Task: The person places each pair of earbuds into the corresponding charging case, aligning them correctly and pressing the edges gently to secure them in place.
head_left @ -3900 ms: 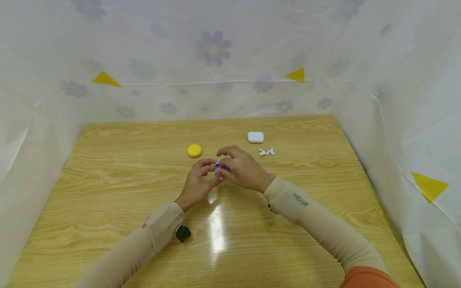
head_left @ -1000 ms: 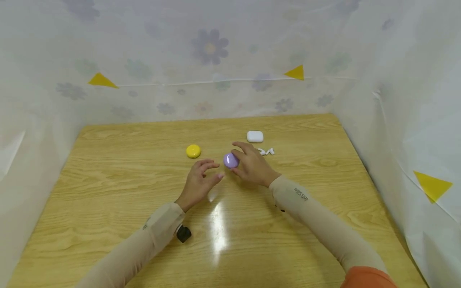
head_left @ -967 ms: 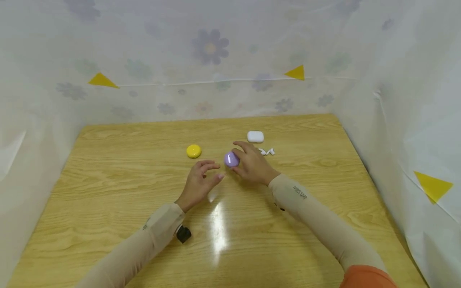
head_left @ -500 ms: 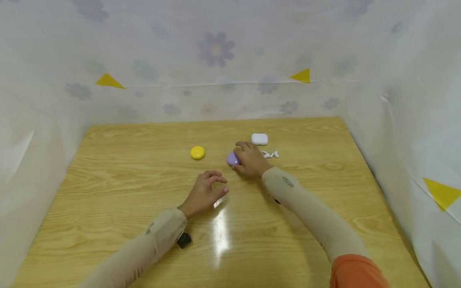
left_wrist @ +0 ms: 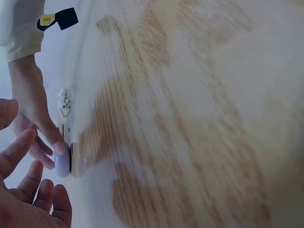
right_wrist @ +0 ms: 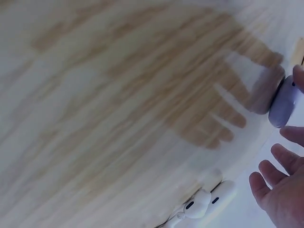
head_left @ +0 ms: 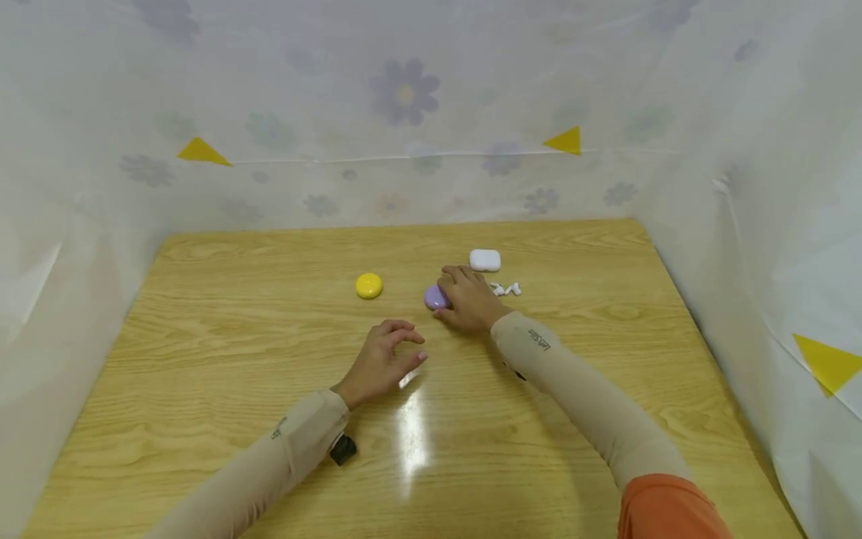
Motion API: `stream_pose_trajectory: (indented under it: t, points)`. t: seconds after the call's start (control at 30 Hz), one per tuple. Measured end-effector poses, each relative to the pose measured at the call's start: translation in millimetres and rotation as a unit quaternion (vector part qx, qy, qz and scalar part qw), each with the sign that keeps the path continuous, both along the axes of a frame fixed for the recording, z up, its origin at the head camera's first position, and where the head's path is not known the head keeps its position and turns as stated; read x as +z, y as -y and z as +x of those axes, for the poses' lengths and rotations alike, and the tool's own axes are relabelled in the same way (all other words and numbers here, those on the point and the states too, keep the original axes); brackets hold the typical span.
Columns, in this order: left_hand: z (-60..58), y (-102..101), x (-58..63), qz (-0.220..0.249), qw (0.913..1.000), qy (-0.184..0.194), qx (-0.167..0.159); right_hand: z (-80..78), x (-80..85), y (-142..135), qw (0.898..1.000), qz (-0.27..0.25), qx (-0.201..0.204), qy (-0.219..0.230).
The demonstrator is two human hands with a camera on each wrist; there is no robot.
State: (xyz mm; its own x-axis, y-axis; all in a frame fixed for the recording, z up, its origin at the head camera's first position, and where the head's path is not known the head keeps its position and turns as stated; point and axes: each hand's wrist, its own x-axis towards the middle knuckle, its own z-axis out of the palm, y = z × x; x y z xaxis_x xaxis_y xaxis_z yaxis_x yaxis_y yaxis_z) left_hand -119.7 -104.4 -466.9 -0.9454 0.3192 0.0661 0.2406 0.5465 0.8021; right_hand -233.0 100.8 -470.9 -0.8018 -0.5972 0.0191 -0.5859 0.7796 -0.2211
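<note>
A glossy, rounded purple earbud case (head_left: pixel 435 297) lies on the wooden table, its lid closed. My right hand (head_left: pixel 471 299) pinches it at the edge between thumb and index finger and covers its right part; the right wrist view shows the case (right_wrist: pixel 283 104) with the fingers on either side. Nearer to me, my left hand (head_left: pixel 382 359) hovers over the table with relaxed, parted fingers and holds nothing. Two white earbuds (head_left: pixel 515 288) lie just right of my right hand, partly hidden by it. A white earbud case (head_left: pixel 485 260) sits behind them.
A round yellow case (head_left: pixel 369 286) lies left of the purple one, toward the back of the wooden table (head_left: pixel 236 322). Flower-patterned white sheeting (head_left: pixel 404 187) encloses the back and both sides. A black wrist camera (head_left: pixel 343 449) hangs under my left wrist.
Both hands were at the purple case at first; then my left hand let go. My right hand has brought the case down and slightly away onto the table, while my left hand has drawn back.
</note>
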Motion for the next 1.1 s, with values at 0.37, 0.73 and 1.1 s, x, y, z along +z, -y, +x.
stream_pose_trajectory:
  t: [0.37, 0.73, 1.1]
  points:
    - [2.1, 0.2, -3.5, 0.009, 1.0, 0.003, 0.001, -21.6, 11.1, -35.8, 0.985, -0.129, -0.114, -0.001]
    - [6.5, -0.6, -4.2, 0.012, 0.9999, 0.006, 0.0, -49.1, -3.1, -69.0, 0.974, -0.073, -0.179, 0.117]
    - [6.4, -0.2, -6.1, 0.009, 0.9995, 0.03, 0.002, -52.0, -8.9, -74.5, 0.972, -0.043, -0.19, 0.134]
